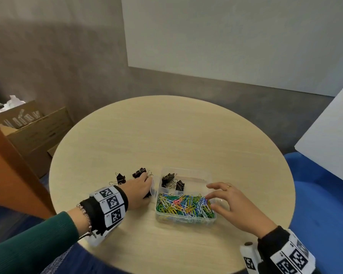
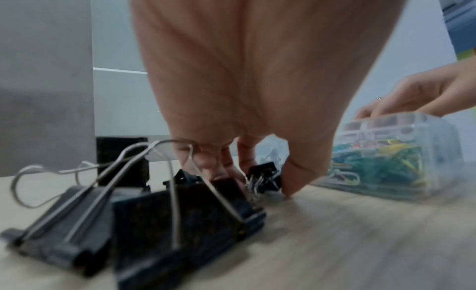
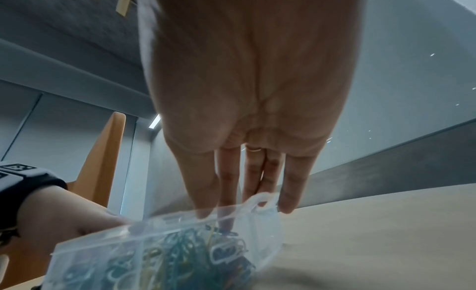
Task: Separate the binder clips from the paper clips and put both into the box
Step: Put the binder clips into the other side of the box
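Observation:
A clear plastic box [image 1: 196, 175] sits on the round table [image 1: 166, 135]. Its near compartment is full of coloured paper clips [image 1: 184, 204]; the far one holds black binder clips [image 1: 171, 180]. Left of the box, loose binder clips [image 1: 120, 178] lie on the table. My left hand [image 1: 148, 185] is down among them. In the left wrist view its thumb and fingers pinch a small black binder clip [image 2: 268, 178] on the table, behind larger clips [image 2: 159, 217]. My right hand [image 1: 209, 196] hovers at the box's right side, fingers straight, tips touching the paper clips [image 3: 226, 233].
Open cardboard boxes [image 1: 34, 127] stand on the floor at the left beside an orange panel [image 1: 8, 165]. A white board [image 1: 329, 139] leans at the right over a blue seat [image 1: 315, 194]. The table's rounded edge runs close to my body.

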`<state>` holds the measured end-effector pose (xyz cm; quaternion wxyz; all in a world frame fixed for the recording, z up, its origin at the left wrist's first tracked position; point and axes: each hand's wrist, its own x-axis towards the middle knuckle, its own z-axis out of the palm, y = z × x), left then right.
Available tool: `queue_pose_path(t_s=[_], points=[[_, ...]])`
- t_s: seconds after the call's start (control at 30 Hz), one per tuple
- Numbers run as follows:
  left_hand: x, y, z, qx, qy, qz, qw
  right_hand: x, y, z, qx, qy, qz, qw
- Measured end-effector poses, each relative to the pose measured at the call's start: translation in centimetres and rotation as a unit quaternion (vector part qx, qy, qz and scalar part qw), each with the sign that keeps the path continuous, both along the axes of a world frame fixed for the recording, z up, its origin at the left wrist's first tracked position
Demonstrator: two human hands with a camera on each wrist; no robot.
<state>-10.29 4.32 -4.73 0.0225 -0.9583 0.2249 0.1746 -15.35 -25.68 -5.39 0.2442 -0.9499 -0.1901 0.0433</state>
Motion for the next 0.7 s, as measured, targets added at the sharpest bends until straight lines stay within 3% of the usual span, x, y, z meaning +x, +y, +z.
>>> queue_pose_path(t_s=[0.27, 0.7], points=[[0.1, 0.2, -0.3, -0.052, -0.027, -0.021, 0.998, -0.1, 0.0, 0.0, 0.006, 0.003, 0.007, 1.0], [1.1, 2.0, -0.1, -0.107, -0.046, 0.021, 0.993, -0.1, 0.0, -0.1, 0.011, 0.01, 0.006, 1.0]])
